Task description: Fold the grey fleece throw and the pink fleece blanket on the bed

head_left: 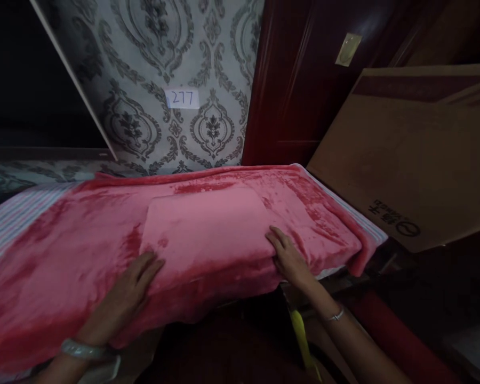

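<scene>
A pink plush folded cloth [208, 224], shaped like a neat rectangle, lies on top of a larger pink plush blanket [84, 234]. My left hand [138, 277] rests at its front left corner, fingers stretched out and thumb apart. At the right edge of the folded cloth, my right hand [288, 258] touches its side with fingers extended. Both palms face down or inward, and neither hand visibly grips the fabric. A bracelet circles each wrist.
Striped fabric [20, 221] shows beneath the blanket at both ends. A large cardboard box [416, 154] leans at the right, before a dark red door [292, 80]. On the patterned wall [156, 64] is a paper label [182, 98] reading 277. A dark screen [36, 80] stands at left.
</scene>
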`<state>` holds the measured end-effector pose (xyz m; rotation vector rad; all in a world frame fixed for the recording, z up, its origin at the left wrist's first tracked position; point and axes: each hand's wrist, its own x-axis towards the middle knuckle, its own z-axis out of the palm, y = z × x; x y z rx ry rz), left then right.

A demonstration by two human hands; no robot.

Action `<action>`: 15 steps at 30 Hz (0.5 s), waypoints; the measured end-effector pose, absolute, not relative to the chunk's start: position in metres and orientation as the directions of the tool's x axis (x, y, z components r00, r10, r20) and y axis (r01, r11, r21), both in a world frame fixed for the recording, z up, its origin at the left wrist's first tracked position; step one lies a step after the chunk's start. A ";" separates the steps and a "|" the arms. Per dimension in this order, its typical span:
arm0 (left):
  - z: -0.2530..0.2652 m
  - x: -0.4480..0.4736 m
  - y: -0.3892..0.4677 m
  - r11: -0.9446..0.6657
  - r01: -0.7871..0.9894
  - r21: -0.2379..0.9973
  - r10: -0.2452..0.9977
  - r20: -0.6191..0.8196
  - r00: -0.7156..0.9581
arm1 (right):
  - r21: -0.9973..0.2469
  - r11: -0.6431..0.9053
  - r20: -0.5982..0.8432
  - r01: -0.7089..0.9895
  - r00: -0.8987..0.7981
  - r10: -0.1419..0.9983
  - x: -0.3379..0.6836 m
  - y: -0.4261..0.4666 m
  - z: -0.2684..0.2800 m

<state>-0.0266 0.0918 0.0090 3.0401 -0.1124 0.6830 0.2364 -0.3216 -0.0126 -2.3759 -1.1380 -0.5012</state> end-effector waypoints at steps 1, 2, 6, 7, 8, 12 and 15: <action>0.008 -0.026 0.092 -0.996 -0.090 -0.010 -0.085 0.449 0.890 | -0.248 -0.543 0.497 0.802 0.587 0.639 0.237 -0.322 -0.011; 0.007 -0.025 0.093 -0.994 -0.105 -0.020 -0.102 0.474 0.875 | -0.261 -0.529 0.498 0.808 0.582 0.643 0.237 -0.322 -0.009; 0.024 -0.012 0.093 -0.994 -0.099 0.040 -0.060 0.560 0.826 | -0.362 -0.452 0.553 0.815 0.578 0.600 0.243 -0.318 0.016; 0.037 -0.007 0.093 -0.994 -0.081 0.072 -0.025 0.572 0.820 | -0.392 -0.420 0.586 0.819 0.574 0.572 0.246 -0.315 0.028; 0.053 -0.002 0.093 -0.993 -0.065 0.101 0.006 0.585 0.811 | -0.416 -0.386 0.625 0.823 0.567 0.537 0.249 -0.312 0.043; 0.147 0.018 0.091 -0.985 0.011 0.175 0.132 0.697 0.705 | -0.446 -0.314 0.756 0.838 0.541 0.368 0.264 -0.303 0.122; 0.218 0.031 0.090 -0.968 0.135 0.213 0.251 0.779 0.575 | -0.493 -0.263 0.781 0.829 0.555 0.286 0.274 -0.298 0.186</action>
